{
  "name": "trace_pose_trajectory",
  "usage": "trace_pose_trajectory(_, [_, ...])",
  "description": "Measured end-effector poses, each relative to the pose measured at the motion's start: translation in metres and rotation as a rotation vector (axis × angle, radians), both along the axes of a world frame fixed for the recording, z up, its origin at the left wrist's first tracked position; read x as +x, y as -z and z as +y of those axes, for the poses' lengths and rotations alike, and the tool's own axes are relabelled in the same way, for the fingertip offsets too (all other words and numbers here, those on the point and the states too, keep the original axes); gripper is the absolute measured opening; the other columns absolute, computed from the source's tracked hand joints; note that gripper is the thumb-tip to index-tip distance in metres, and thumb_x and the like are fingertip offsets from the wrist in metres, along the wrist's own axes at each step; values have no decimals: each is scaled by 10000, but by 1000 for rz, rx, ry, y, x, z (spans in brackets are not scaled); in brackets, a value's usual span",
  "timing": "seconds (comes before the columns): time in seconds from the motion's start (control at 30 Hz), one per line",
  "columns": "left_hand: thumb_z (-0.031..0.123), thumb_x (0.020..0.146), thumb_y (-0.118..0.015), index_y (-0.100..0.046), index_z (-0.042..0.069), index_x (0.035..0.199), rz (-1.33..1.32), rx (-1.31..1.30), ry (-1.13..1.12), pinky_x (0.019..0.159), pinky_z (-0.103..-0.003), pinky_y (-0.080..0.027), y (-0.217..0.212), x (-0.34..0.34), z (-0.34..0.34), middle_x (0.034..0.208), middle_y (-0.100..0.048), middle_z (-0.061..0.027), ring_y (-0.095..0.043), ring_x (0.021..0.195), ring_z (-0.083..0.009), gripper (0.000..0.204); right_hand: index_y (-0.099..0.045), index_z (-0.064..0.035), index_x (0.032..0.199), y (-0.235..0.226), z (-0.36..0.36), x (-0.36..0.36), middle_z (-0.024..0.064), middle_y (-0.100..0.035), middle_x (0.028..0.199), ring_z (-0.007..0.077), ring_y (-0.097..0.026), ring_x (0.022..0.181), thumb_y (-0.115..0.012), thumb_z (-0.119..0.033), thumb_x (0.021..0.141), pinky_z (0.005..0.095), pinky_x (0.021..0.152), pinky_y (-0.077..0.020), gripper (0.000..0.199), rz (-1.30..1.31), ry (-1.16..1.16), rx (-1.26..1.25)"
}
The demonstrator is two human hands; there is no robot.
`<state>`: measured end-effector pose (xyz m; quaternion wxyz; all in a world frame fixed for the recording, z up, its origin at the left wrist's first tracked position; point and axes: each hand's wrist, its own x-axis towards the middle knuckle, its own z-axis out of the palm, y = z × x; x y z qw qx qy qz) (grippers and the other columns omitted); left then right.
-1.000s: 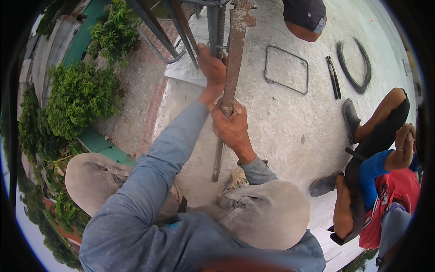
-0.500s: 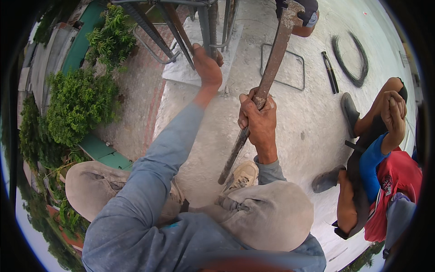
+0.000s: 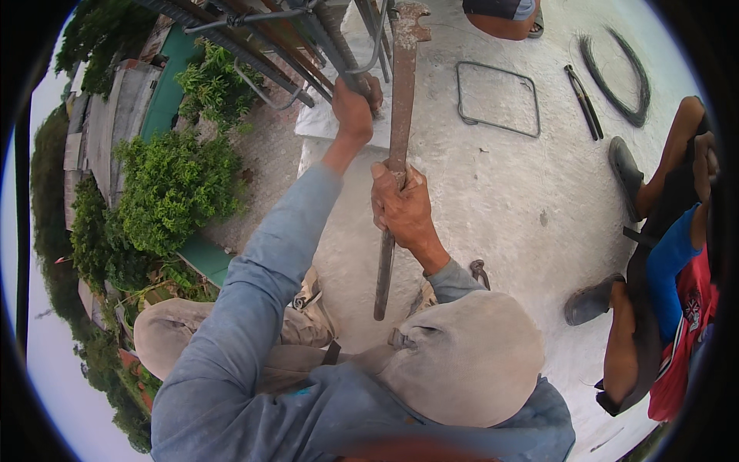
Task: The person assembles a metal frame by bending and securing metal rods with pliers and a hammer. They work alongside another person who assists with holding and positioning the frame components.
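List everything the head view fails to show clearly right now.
In the head view:
Rebar bars: upper ends cut off by the top edge.
Left hand: palm side hidden by its own back.
Rusty metal tool: gripped stretch covered by the right hand.
Reddish shape: too blurred to identify.

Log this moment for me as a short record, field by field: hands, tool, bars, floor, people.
Left hand: at the ribbed bars, grip partly hidden
Right hand: closed around the rusty metal tool
Rusty metal tool: long, notched head up, bare end down
Ribbed bars: a cluster with bent ties, top of view
Floor, right of tool: square wire frame, dark-handled pliers, wire coil
People nearby: one in red and blue, right; another partly seen, top
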<state>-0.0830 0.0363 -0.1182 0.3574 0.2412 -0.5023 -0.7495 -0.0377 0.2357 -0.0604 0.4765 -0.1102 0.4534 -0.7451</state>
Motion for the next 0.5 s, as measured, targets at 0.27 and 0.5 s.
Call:
trace_pose_trajectory(0.27, [251, 1052, -307, -493, 52, 854, -130, -440, -246, 406, -306, -322, 23, -11, -10, 534, -474, -85, -414, 419, -175, 337, -525, -62, 898, -7, -16, -6, -47, -497, 579, 40, -457, 445, -682, -213, 1018, 255, 383, -368, 248, 35, -152, 51])
trace_pose_trajectory(0.5, [492, 1073, -287, -508, 57, 722, 62, 12, -106, 455, -318, -302, 19, -8, 3, 541, -438, -74, -352, 453, -177, 601, -461, -97, 913, -3, 0, -22, -12, -482, 613, 64, -437, 418, -629, -133, 1039, 257, 360, -356, 213, 76, 329, -88])
